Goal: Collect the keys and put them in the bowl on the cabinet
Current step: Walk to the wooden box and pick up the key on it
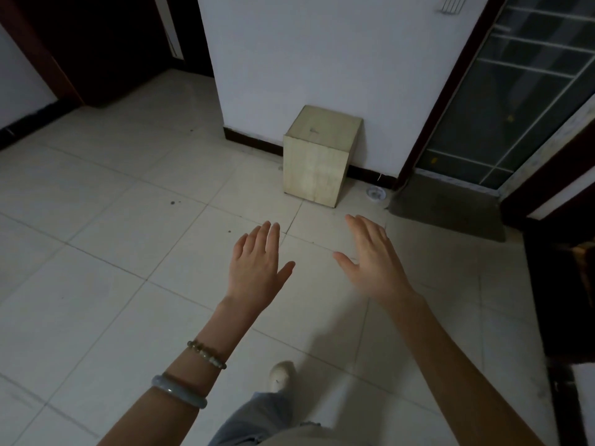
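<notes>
Both hands are held empty above the tiled floor: left hand and right hand with fingers extended, loosely together, nothing pinched. No keys, bowl or cabinet can be seen. In the dim light, keys may be overlooked.
</notes>
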